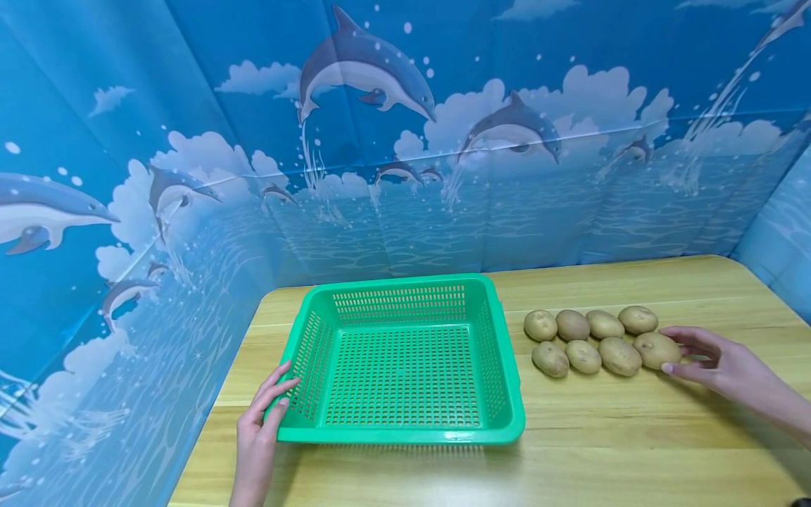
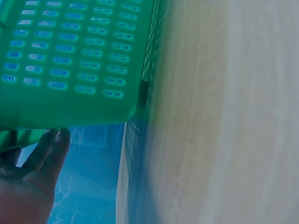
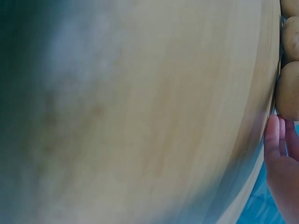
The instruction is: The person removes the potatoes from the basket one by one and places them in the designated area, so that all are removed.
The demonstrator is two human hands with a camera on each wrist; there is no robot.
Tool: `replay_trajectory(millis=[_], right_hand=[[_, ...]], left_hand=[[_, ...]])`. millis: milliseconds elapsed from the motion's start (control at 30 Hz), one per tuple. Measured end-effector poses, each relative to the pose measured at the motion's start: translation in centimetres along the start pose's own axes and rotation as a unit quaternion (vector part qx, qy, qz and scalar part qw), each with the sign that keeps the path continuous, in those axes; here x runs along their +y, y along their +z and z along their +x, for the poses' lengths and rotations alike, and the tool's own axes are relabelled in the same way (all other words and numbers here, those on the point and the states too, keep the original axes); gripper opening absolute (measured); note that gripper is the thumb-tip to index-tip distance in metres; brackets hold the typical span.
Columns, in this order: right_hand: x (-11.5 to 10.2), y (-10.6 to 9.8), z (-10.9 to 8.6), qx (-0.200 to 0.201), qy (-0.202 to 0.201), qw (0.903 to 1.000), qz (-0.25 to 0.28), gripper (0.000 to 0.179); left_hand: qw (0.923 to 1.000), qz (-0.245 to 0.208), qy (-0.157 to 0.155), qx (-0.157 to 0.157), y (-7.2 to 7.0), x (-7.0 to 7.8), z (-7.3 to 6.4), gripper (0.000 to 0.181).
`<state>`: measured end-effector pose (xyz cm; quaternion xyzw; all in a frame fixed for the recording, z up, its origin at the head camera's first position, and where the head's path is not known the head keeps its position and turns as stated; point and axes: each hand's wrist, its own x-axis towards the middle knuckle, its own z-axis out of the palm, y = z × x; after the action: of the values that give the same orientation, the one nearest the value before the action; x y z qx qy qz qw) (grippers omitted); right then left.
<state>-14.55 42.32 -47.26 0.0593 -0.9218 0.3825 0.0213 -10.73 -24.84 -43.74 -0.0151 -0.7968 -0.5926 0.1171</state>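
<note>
A green plastic basket [image 1: 405, 435] with slotted walls and a grid floor sits on the wooden table, nothing inside it. My left hand [image 1: 258, 429] holds its rim at the near left corner, fingertips over the edge; the left wrist view shows fingers under the rim by the slotted wall [image 2: 70, 105]. To the basket's right, several brown potatoes [image 1: 619, 357] lie in two rows. At the right end of the near row, my right hand [image 1: 728, 362] holds the last potato [image 1: 657, 350] between thumb and fingers. The right wrist view has that potato [image 3: 288, 93] at its right edge.
The wooden table [image 1: 583, 451] has rounded far corners. Behind it and along both sides hangs a blue curtain [image 1: 538, 211] printed with dolphins and clouds. A small dark object [image 1: 801, 502] shows at the lower right corner of the head view.
</note>
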Motion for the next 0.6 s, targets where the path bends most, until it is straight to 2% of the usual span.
replay_trajectory(millis=[600], right_hand=[[0.18, 0.06, 0.15, -0.007, 0.002, 0.9999, 0.008, 0.061]], left_hand=[[1.0000, 0.002, 0.003, 0.005, -0.14, -0.04, -0.18, 0.028]])
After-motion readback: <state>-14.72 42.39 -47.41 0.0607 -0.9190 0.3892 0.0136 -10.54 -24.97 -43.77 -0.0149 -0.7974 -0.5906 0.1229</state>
